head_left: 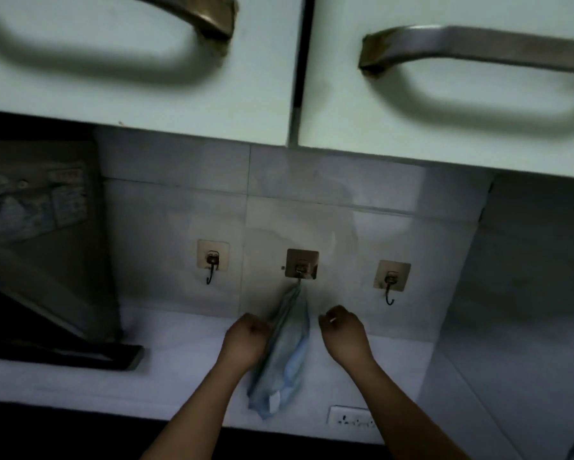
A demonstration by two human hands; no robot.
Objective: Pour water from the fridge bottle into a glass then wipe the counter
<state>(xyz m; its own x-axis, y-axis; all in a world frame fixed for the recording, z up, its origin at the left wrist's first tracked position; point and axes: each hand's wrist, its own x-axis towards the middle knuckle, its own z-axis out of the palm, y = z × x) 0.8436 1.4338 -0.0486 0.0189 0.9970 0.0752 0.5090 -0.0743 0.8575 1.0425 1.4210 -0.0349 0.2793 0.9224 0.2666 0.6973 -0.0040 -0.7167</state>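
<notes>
On the far tiled wall, beneath the cupboards, the blue cloth hangs from the middle hook. My left hand is curled against the cloth's left edge; in this dim view I cannot tell whether it actually grips. My right hand is loosely closed just right of it, holding nothing. I judge the sound method is to lift the loop up off the hook rather than tug downward. No bottle or glass shows.
</notes>
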